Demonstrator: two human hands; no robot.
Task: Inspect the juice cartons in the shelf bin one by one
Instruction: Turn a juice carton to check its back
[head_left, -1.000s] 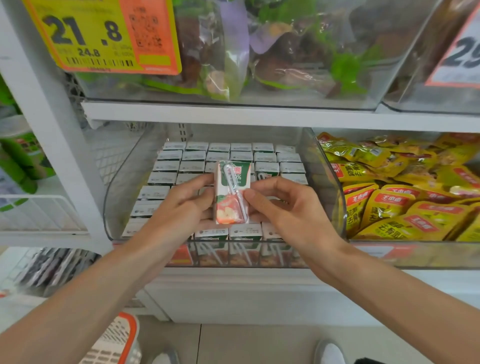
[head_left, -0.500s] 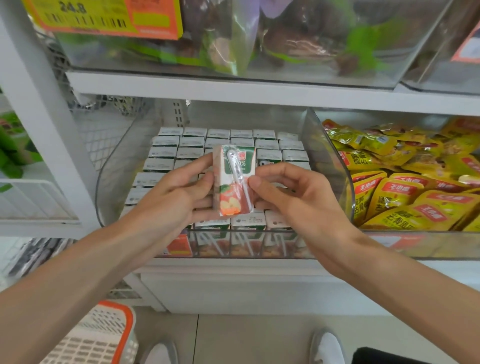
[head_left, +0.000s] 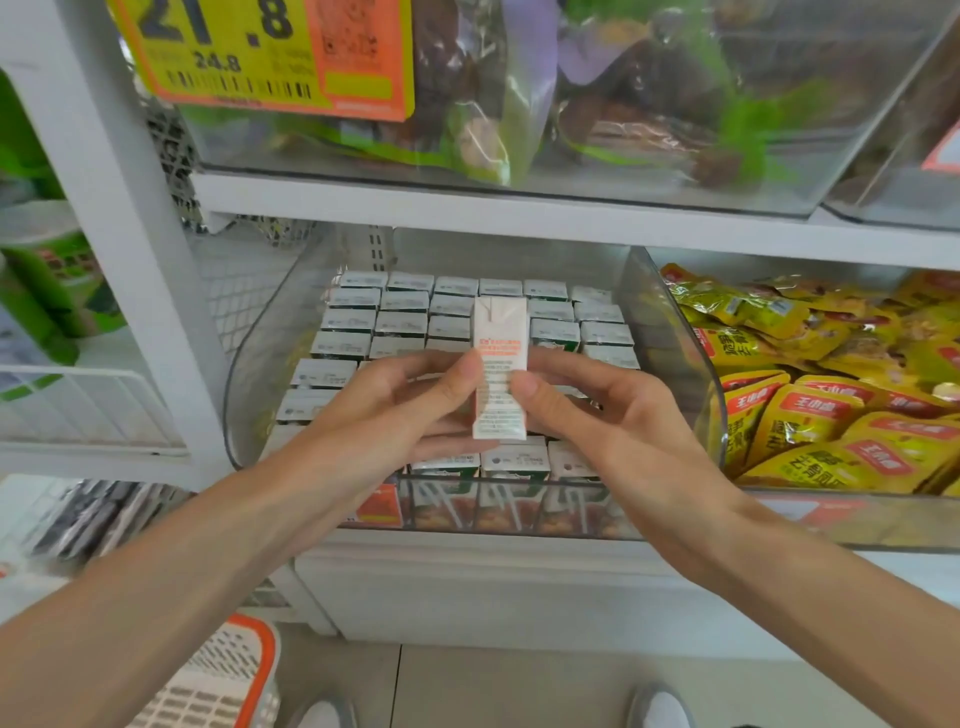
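Hands: we hold both hands together in front of the shelf, our left hand (head_left: 384, 410) and our right hand (head_left: 608, 431) meeting on 1 juice carton (head_left: 500, 364).
Left hand grip: our left thumb (head_left: 457, 379) presses the carton's left edge, and the fingers curl behind it.
Right hand grip: our right thumb (head_left: 524, 387) presses the right edge, and the other fingers reach round the back, where we cannot see their tips.
Held carton: it stands upright between the 2 thumbs, with a narrow white side of orange and grey print turned toward us and the folded top flap showing above our fingers.
Carton position: it is lifted clear of the packed rows, above the middle of the shelf bin (head_left: 670, 338).
Shelf bin: we see a clear plastic tub on the middle shelf, filled with rows of cartons in the bin (head_left: 400, 322) standing upright, their grey tops up.
Front row: through the bin's clear front wall we see the front cartons (head_left: 514, 499) with straws on their faces.
Right neighbour: yellow snack pouches (head_left: 821, 415) are heaped in the next bin, just beside ours.
Above: an upper clear bin (head_left: 779, 187) holds bagged goods, and a yellow and orange price tag (head_left: 260, 52) reading 21.8 hangs on its front.
Floor: a white and orange basket (head_left: 228, 670) sits at lower left, and our 2 shoes (head_left: 322, 714) show at the bottom edge.
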